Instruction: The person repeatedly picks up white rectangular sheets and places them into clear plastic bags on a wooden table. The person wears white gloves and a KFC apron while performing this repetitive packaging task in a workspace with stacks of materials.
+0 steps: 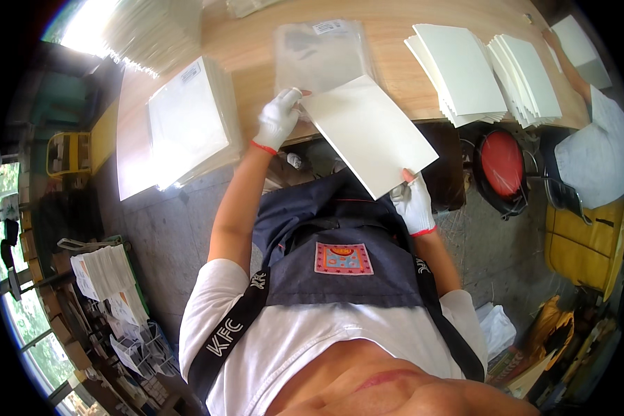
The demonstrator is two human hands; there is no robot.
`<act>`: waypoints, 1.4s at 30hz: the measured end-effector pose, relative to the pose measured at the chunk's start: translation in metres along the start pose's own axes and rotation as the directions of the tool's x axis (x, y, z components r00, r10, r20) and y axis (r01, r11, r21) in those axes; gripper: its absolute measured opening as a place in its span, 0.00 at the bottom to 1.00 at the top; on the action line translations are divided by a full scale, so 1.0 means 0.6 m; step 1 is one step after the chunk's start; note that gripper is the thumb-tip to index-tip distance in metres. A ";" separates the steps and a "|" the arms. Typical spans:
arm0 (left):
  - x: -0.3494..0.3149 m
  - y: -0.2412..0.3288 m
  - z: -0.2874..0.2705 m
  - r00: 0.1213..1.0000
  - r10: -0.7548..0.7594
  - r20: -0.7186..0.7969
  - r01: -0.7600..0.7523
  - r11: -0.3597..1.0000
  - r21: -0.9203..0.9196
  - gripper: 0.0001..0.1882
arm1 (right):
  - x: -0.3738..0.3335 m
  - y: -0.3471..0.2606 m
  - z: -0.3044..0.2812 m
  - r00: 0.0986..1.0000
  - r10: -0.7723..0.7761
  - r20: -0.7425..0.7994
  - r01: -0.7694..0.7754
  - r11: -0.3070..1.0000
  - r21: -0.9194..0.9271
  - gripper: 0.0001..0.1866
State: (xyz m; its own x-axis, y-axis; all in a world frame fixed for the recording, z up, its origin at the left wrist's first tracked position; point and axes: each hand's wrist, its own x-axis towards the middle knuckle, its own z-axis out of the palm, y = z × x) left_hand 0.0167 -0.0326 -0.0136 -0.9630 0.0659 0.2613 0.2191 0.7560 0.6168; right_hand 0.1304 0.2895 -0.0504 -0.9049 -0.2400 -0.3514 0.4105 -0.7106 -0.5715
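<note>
A blank white rectangular board point(371, 135) is held tilted between my hands over the table's near edge. My left hand point(279, 123), in a white glove with a red cuff, is closed at the board's upper left corner. My right hand point(414, 204), gloved alike, grips the lower right edge, its bare thumb on top and the other fingers mostly hidden beneath. Just beyond the board lies a pile of clear plastic sleeves point(319, 52) with a small label. To the left stands a stack of white boards in clear sleeves point(191, 121).
Two fanned stacks of white boards point(461, 73) point(525, 76) lie on the wooden table point(388, 14) at right. A taller sleeved stack point(156, 28) stands far left. A red round stool point(501, 163) is by the table. At the right edge, another person's arm point(572, 69) reaches to white boards.
</note>
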 end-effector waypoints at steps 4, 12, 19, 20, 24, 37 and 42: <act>-0.042 0.016 0.028 0.994 0.095 -0.051 -0.097 0.995 -0.033 0.20 | -0.006 0.018 0.041 0.996 0.012 -0.086 -0.013 1.000 -0.004 0.13; -0.093 0.020 0.133 0.534 -0.842 -0.071 0.516 0.391 -0.762 0.21 | 0.023 0.016 0.057 1.000 0.007 0.010 -0.006 0.995 -0.100 0.13; -0.152 0.030 0.118 0.833 -0.526 0.169 0.459 0.488 -0.742 0.14 | 0.077 0.006 0.067 0.996 0.009 0.084 0.006 0.985 -0.170 0.14; -0.167 0.037 0.120 0.851 -0.486 0.199 0.452 0.486 -0.748 0.14 | 0.078 0.011 0.066 0.998 0.040 0.050 -0.028 0.977 -0.213 0.14; -0.212 0.044 0.116 0.831 -0.372 0.413 0.548 0.421 -0.723 0.11 | 0.077 0.065 0.062 0.991 0.111 -0.072 -0.118 0.988 -0.103 0.15; -0.214 -0.015 0.062 0.643 -0.584 0.496 0.732 0.279 -0.621 0.13 | 0.113 0.087 0.132 0.937 0.266 0.225 0.019 0.606 -0.795 0.14; -0.226 -0.017 0.060 0.660 -0.572 0.487 0.679 0.178 -0.712 0.12 | 0.151 0.114 0.170 0.743 0.155 0.651 0.658 -0.351 -0.667 0.10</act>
State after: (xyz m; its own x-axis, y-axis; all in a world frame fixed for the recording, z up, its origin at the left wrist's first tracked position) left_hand 0.1393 -0.0260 -0.0822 -0.8375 -0.0720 -0.5416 -0.5033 -0.2842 0.8160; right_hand 0.0649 0.1514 -0.0458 -0.6819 -0.7192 0.1334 -0.6642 0.5324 -0.5248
